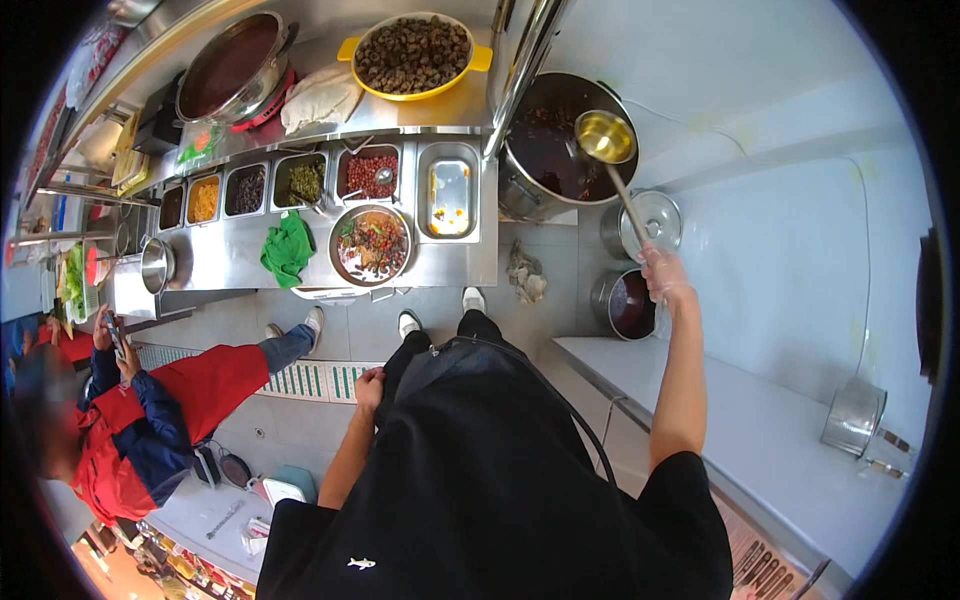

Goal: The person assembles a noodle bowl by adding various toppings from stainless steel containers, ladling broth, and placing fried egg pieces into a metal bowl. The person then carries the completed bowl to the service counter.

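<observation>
Clasping a ladle [606, 138], the right hand [662, 272] hides its end; whether left hand [370, 388] grips is unclear.

- ladle [606, 137] in the right hand [663, 272]: bowl golden yellow, handle grey
- big pot [524, 198] beyond that hand: silver side — dark reddish-brown liquid [550, 140]
- cloth [288, 248] beyond the left hand [370, 388]: bright green
- basin [415, 97] farther beyond it: bright yellow
- floor strip [300, 381] left of the left hand: green-and-white stripes
- shirt [480, 480] behind both hands: black — small white fish motif [361, 564]
</observation>
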A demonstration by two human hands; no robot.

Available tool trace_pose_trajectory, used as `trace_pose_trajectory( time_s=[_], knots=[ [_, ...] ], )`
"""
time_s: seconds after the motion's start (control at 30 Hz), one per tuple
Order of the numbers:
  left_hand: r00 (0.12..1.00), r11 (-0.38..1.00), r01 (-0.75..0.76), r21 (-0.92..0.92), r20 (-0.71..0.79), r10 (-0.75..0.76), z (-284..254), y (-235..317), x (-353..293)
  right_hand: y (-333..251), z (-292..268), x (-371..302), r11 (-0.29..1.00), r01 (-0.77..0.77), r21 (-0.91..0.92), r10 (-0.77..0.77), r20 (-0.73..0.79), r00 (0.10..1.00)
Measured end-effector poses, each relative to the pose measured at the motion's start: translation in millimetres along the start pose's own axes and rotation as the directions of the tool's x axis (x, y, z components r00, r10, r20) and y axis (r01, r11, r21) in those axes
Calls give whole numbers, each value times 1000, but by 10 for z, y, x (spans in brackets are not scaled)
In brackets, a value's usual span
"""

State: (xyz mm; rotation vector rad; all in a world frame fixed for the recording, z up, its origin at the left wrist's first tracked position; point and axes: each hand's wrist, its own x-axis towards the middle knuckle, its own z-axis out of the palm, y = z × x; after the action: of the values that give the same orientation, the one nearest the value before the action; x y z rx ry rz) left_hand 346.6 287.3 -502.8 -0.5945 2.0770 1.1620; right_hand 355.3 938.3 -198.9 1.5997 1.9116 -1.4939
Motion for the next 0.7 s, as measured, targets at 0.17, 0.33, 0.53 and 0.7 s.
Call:
trace_pose_trajectory(
  time_s=[0.17,0.33,0.53,0.7],
  knots=[
    [995,999,-36,-12,-97,34,224,-6,-158,-438,112,827,913,59,-404,20,189,982],
    [984,998,0,-69,-179,-12,348,-173,-368,-591,361,1662,771,336,-541,-134,378,916],
    [971,988,40,-149,-225,-74,516,-412,-533,-890,151,1896,779,203,-594,-46,269,962],
    [953,985,73,-159,-280,-116,599,-339,-723,-1004,49,1622,858,-80,-507,260,296,919]
  ],
)
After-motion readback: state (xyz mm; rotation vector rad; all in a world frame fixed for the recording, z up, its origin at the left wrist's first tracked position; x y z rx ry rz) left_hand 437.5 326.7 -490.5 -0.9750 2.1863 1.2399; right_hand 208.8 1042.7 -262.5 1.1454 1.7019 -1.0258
